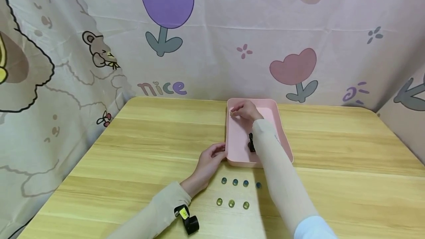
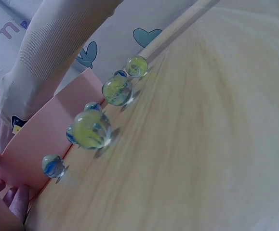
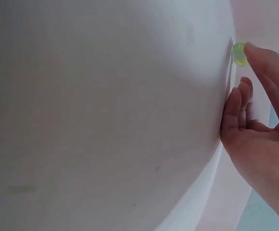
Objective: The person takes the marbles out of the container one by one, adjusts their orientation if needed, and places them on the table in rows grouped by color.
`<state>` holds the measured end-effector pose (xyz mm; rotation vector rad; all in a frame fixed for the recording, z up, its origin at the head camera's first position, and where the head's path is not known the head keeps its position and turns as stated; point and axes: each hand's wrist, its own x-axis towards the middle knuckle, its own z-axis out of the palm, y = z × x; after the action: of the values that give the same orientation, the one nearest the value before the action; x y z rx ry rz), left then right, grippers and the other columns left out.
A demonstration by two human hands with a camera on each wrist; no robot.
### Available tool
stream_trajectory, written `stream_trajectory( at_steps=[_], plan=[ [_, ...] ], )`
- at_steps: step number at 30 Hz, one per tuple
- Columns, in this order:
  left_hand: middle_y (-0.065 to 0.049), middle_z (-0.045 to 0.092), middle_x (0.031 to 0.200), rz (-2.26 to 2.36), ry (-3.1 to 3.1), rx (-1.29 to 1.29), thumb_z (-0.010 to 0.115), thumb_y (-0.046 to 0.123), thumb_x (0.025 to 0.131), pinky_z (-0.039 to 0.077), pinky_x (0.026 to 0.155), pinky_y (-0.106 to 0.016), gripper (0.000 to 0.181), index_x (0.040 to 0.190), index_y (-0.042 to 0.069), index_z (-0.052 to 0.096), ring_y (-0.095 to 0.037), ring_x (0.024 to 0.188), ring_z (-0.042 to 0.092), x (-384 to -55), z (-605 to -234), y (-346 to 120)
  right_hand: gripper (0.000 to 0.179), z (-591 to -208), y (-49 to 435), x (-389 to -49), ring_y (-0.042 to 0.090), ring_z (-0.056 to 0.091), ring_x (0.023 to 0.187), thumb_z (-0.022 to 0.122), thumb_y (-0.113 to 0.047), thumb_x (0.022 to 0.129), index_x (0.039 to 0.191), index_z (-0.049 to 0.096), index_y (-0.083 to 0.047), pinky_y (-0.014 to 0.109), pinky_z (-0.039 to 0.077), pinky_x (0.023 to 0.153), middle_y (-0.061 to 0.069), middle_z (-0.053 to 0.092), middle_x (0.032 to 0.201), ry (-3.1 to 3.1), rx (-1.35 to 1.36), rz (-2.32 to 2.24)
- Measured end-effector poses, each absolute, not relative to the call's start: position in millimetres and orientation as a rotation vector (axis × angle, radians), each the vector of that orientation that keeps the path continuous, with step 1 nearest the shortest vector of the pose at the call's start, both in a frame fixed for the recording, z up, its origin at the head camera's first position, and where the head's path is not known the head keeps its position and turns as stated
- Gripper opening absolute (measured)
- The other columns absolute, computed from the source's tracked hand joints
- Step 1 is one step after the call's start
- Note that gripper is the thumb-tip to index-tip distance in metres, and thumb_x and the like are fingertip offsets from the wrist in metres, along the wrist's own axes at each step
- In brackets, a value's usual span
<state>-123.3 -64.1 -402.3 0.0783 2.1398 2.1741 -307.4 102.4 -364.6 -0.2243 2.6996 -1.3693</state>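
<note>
In the head view, my right hand (image 1: 247,110) is inside the pink tray (image 1: 239,135) near its far left corner. Its fingertips pinch a yellow-green glass marble (image 3: 239,54), clearest in the right wrist view, close to the tray wall. My left hand (image 1: 209,161) holds the tray's near left corner from outside, thumb and fingers against the wall. On the table in front of the tray lie several blue marbles (image 1: 235,182) in a row. Nearer to me is a row of three yellow-green marbles (image 1: 231,203). My right sleeve hides part of the tray's right side.
The wooden table (image 1: 159,132) extends to both sides of the tray. A printed cloth (image 1: 216,58) hangs behind it, just beyond the tray's far edge. Black wrist cameras are on both arms, the left one (image 1: 190,225) near the table's front.
</note>
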Motion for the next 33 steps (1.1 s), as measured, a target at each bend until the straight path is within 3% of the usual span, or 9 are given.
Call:
stream_trajectory(
  at_steps=[5,13,25,33],
  plan=[
    [-0.016,0.059,0.121,2.171,2.135,0.090,0.060,0.008,0.094,0.050,0.093,-0.031,0.039,0.130,-0.005,0.054,-0.022,0.104,0.058,-121.8,-402.6,-63.9,0.005,-364.4,99.8,-305.8,0.014,0.049,0.073,0.073,0.001,0.081,0.086,0.072,-0.001,0.021,0.041,0.063,0.009,0.068,0.089,2.731,-0.283,-1.273],
    [-0.015,0.060,0.120,2.175,2.147,0.083,0.061,0.008,0.093,0.050,0.093,-0.032,0.039,0.130,-0.005,0.054,-0.022,0.104,0.058,-119.4,-401.0,-63.2,0.011,-365.0,97.9,-305.2,0.011,0.048,0.065,0.076,-0.006,0.081,0.087,0.070,0.001,0.020,0.040,0.058,-0.001,0.060,0.071,2.763,-0.339,-1.187],
    [-0.016,0.059,0.121,2.173,2.150,0.087,0.061,0.009,0.094,0.050,0.093,-0.033,0.040,0.130,-0.005,0.053,-0.022,0.105,0.058,-119.2,-401.0,-64.6,0.010,-367.6,102.9,-303.7,0.015,0.045,0.076,0.070,-0.010,0.086,0.088,0.066,-0.002,0.025,0.038,0.068,0.001,0.059,0.080,2.677,-0.320,-1.414],
    [-0.015,0.060,0.120,2.181,2.153,0.069,0.061,0.008,0.093,0.051,0.092,-0.031,0.040,0.130,-0.006,0.054,-0.023,0.106,0.059,-119.4,-399.2,-64.2,0.010,-350.3,102.5,-296.4,0.020,0.052,0.085,0.069,-0.009,0.087,0.090,0.065,0.000,0.027,0.043,0.075,0.004,0.062,0.084,2.636,-0.422,-1.430]
  ],
)
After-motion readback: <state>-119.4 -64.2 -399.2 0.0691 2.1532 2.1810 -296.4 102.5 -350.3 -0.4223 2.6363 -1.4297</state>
